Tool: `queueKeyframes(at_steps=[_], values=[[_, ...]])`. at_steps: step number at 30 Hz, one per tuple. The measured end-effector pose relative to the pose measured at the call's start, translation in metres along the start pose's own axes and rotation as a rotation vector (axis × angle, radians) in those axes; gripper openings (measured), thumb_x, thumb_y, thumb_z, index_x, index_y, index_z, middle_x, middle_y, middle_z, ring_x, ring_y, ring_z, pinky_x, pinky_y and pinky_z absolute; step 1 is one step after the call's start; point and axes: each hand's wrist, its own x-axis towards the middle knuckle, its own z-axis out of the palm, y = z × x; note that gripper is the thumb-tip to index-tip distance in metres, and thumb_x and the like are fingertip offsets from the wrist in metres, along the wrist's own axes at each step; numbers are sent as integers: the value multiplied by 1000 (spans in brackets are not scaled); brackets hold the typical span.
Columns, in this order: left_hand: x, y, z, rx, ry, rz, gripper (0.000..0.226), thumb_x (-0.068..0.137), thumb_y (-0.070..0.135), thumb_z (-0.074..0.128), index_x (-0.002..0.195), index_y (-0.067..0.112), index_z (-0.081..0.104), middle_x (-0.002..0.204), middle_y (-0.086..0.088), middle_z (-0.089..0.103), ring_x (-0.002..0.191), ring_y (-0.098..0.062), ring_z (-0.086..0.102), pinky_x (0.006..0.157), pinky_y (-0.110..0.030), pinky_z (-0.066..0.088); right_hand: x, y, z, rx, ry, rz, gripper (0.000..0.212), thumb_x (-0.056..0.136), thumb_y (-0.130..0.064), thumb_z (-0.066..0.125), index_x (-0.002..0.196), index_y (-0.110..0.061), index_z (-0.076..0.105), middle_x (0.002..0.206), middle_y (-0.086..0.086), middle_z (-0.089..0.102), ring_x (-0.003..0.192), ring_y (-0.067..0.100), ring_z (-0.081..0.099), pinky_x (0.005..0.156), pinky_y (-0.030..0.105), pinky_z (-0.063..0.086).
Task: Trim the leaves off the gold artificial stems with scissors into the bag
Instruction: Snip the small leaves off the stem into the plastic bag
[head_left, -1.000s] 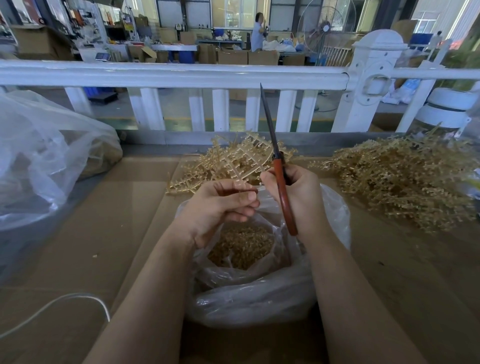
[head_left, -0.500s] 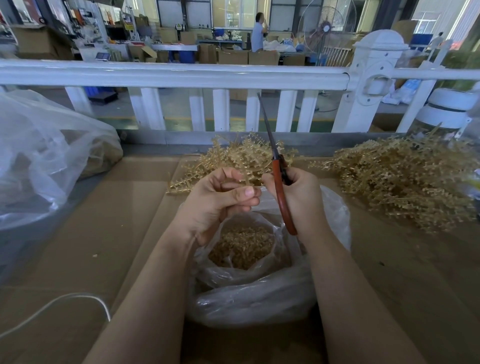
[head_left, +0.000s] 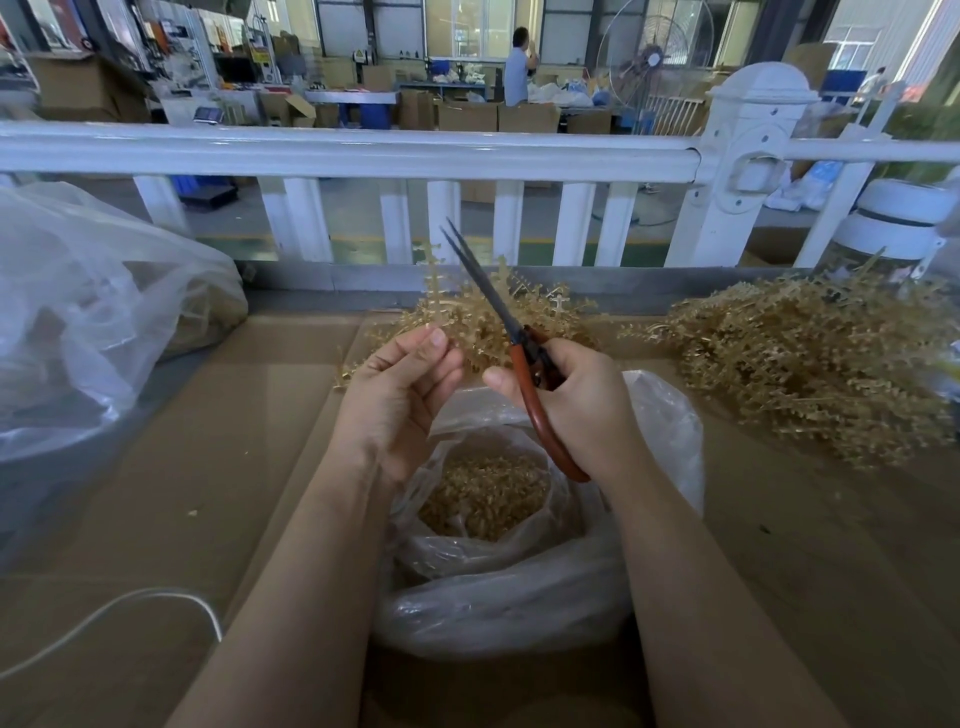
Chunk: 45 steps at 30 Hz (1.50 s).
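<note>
My left hand (head_left: 397, 395) pinches a gold artificial stem (head_left: 435, 291) that stands up between thumb and fingertips, above the open bag. My right hand (head_left: 582, 405) grips the red-handled scissors (head_left: 519, 348); their dark blades are slightly parted and point up and to the left, beside the stem. Below both hands a clear plastic bag (head_left: 519, 587) sits open, with a heap of cut gold leaves (head_left: 483, 496) inside. Behind the hands lies a small pile of gold stems (head_left: 545, 317) on the cardboard.
A large heap of gold stems (head_left: 810, 364) covers the right side of the cardboard-covered table (head_left: 208, 441). A big clear bag (head_left: 93, 322) sits at the left. A white cable (head_left: 130, 608) runs at the lower left. A white railing (head_left: 363, 156) borders the far edge.
The scissors have tilted from near upright to leaning left, and the blades have parted. My left hand has risen and turned, lifting a stem upright between its fingertips.
</note>
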Motion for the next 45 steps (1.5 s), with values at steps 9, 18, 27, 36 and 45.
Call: queueKeyframes(at_steps=[9,18,27,36,45], values=[[0,1,3,-31,12,-45,20,72,12,68,91,15,66,77,4,75,67,-2,70,59,-12,54,-3,4,-1,-224,-143,-72,52,61,-88,57,89,-43,59,75,-20,66,73,-1,62,60,22,45],[-1,2,5,-99,-9,3,14,72,2,65,81,12,68,74,0,75,65,-5,71,62,-16,56,-4,9,-3,-320,-113,-104,58,67,-85,56,102,-40,55,88,-20,63,83,-3,58,64,22,46],[-2,1,5,92,27,130,14,68,7,67,82,9,65,73,-2,75,67,-10,72,61,-17,57,-4,8,-4,-408,-70,-137,60,71,-85,57,105,-35,59,88,-22,62,80,2,58,61,17,44],[-4,0,8,89,30,153,18,65,6,70,80,7,61,73,-4,75,69,-11,73,62,-18,57,-2,7,-4,-438,-1,-140,67,65,-92,46,103,-39,61,71,-32,47,66,-13,46,54,11,33],[-6,1,9,91,25,177,17,67,6,70,78,12,59,73,-2,75,69,-11,73,62,-18,56,-2,8,-4,-438,20,-132,71,63,-94,43,103,-40,66,68,-34,49,63,-16,45,53,9,31]])
